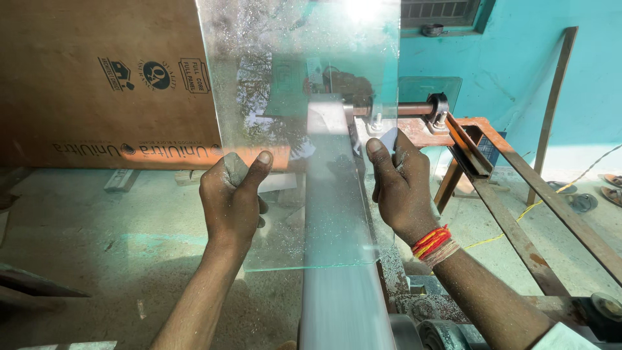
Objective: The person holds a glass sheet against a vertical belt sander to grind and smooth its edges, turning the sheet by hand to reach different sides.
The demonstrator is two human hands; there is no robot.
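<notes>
head view: one camera, looking down at both hands
left hand (232, 194): closed around left edge of glass sheet (285, 97), thumb on near face, fingers behind
right hand (400, 185): closed on right edge of the sheet, thumb up along near face, red thread band at wrist
glass sheet: upright, clear, dusty, held over blurred sanding belt (337, 259); bottom edge just past the hands, top cut off by frame
edges/room: open floor (97, 246) to the left; rusty metal frame (518, 220) close on the right, little room there
belt: pale strip running away from camera to shaft and bearing (437, 107) at far end
surface: concrete floor, dusty, grit on glass
room: turquoise wall (538, 65), plywood board (103, 84) leaning behind the glass, sandals (580, 201) far right
hidden/unclear: whether glass touches belt cannot be told; belt motion-blurred; fingers behind glass dim; machine base cut off at bottom
</notes>
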